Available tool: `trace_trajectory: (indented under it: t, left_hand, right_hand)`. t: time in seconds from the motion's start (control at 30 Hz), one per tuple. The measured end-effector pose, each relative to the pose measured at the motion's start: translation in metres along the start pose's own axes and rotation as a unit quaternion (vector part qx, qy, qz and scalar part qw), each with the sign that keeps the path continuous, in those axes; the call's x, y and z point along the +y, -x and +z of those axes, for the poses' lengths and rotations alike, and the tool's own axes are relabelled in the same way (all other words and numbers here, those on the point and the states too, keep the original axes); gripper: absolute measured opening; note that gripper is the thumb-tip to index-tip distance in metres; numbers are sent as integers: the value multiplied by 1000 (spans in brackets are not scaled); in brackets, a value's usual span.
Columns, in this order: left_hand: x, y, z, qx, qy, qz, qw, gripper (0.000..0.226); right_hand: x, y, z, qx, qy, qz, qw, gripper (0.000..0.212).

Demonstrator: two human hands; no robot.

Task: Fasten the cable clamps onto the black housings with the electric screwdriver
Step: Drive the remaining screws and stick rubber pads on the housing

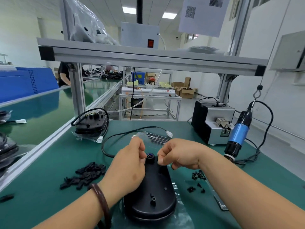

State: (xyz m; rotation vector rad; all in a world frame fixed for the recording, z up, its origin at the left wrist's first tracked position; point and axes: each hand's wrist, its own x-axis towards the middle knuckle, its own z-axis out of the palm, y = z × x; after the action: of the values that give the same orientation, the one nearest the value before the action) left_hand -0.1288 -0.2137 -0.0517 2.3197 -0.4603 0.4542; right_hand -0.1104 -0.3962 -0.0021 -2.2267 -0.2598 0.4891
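Note:
A black oval housing [154, 187] lies on the green mat in front of me, with a round port [150, 159] at its far end where coloured wires show. My left hand [127, 167] rests over the housing's left side, its fingers curled at the port. My right hand [178, 155] is curled just right of the port; whether it holds anything is hidden. The housing's black cable [115, 135] loops away to a white connector [169, 134]. A pile of black cable clamps [85, 175] lies to the left. The blue electric screwdriver [239, 134] hangs at the right.
Black screws [198, 179] lie scattered right of the housing. A grey screw feeder [212, 123] stands at the back right. A sheet of black round pads [157, 138] lies behind my hands. More housings [91, 123] are stacked at the back left beside a conveyor [41, 116].

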Motion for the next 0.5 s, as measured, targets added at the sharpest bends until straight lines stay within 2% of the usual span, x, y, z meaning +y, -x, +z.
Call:
trace_trajectory:
  t: [0.23,0.5]
  left_hand:
    - [2,5,7,-12,30,-21,999,36]
    - [0,8,8,-5,55,-53,997,33]
  right_hand:
    - [9,-2,7,22,18,-10,1000,20]
    - [18,-3,10,13,3,-49,999,30]
